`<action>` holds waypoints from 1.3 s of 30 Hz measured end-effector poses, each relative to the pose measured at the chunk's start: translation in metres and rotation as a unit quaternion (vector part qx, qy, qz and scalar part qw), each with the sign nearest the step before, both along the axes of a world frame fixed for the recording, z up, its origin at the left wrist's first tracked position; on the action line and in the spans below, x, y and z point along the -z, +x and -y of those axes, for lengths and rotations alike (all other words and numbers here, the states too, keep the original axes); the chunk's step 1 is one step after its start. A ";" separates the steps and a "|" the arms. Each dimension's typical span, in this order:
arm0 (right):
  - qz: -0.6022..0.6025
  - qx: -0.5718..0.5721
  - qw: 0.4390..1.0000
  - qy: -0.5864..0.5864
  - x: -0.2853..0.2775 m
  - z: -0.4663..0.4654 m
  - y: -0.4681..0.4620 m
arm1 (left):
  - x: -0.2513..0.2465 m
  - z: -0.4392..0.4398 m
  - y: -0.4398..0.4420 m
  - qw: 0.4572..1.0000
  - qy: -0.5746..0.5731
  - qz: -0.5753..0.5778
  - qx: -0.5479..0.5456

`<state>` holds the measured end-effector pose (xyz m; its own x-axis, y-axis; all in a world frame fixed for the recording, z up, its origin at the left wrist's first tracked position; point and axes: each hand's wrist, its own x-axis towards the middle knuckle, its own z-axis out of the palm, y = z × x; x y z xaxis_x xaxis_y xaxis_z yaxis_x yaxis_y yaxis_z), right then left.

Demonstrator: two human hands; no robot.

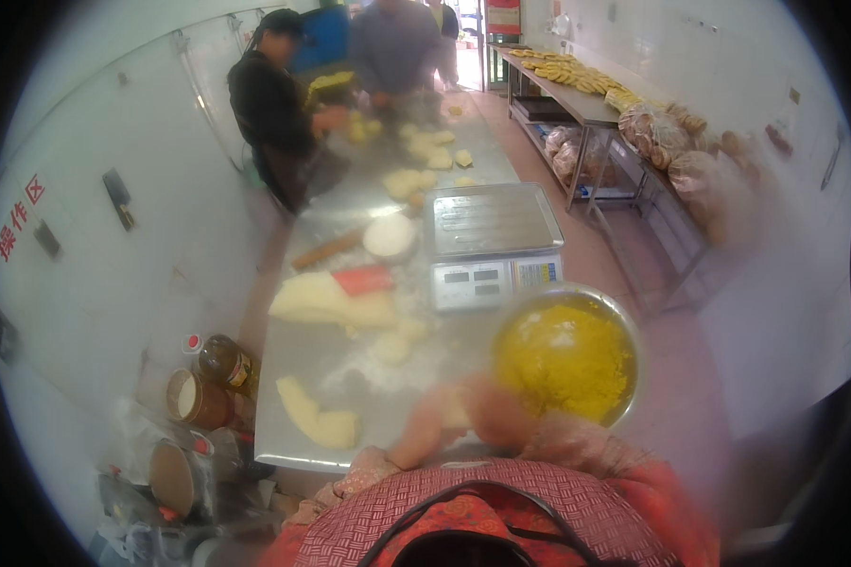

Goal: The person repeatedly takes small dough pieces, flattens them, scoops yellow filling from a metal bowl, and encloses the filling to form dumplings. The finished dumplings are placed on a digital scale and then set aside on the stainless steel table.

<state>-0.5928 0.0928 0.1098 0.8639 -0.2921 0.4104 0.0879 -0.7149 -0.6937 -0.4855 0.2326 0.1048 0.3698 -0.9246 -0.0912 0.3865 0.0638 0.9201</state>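
Note:
In front of my body, my left hand (pixel 417 429) and my right hand (pixel 498 412) come together around a small pale piece of dough (pixel 457 410). Haze blurs the fingers, and most of the piece is hidden. Right of my right hand stands a metal bowl (pixel 634 368) of crumbly yellow filling (pixel 574 351). A bent strip of dough (pixel 319 419) lies to the left on the metal table (pixel 284 354). Beyond my hands are small dough lumps (pixel 391 347) and a big dough slab (pixel 319 301) with a red scraper (pixel 364 281) on it.
A digital scale (pixel 496 220) stands mid-table, beside a white round item (pixel 388 236) and a wooden rolling pin (pixel 330 248). Two people (pixel 273 106) (pixel 401 49) stand around the far end. Filled bags (pixel 649 131) crowd the right side table. Buckets and jars (pixel 195 397) stand low on the left.

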 end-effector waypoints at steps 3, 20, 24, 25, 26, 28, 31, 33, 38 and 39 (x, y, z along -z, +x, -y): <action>-0.007 -0.020 1.000 0.005 -0.002 -0.010 0.010 | 0.010 -0.002 -0.001 0.944 0.008 0.300 -0.137; -0.141 0.061 0.973 -0.170 -0.127 0.196 0.185 | 0.033 -0.015 0.074 0.953 0.153 0.012 -0.263; -0.124 0.091 0.986 0.058 -0.139 0.250 0.209 | 0.066 -0.009 0.091 0.926 0.219 0.101 -0.290; -0.120 0.085 0.985 0.091 -0.136 0.258 0.214 | 0.072 -0.009 0.097 0.913 0.235 0.143 -0.301; -0.117 0.080 0.982 0.124 -0.133 0.265 0.218 | 0.075 -0.008 0.101 0.899 0.248 0.176 -0.314; -0.099 0.076 0.972 0.197 -0.117 0.280 0.221 | 0.069 -0.003 0.111 0.870 0.279 0.244 -0.324; -0.121 0.094 0.969 0.194 -0.093 0.295 0.247 | 0.090 0.002 0.133 0.866 0.230 0.280 -0.343; -0.178 0.096 0.965 0.166 -0.070 0.305 0.267 | 0.101 0.002 0.146 0.839 0.249 0.358 -0.326; -0.316 0.119 0.937 -0.095 -0.038 0.311 0.307 | 0.117 0.019 0.162 0.772 0.252 0.499 -0.302; -0.320 0.108 0.930 -0.142 -0.016 0.329 0.312 | 0.118 0.023 0.164 0.781 0.256 0.497 -0.280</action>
<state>-0.2808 -0.2364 0.1254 0.8912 -0.4463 -0.0812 -0.4461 -0.8299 -0.3350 -0.3213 0.2092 -0.0129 0.8263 -0.5293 0.1927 -0.4905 -0.5079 0.7081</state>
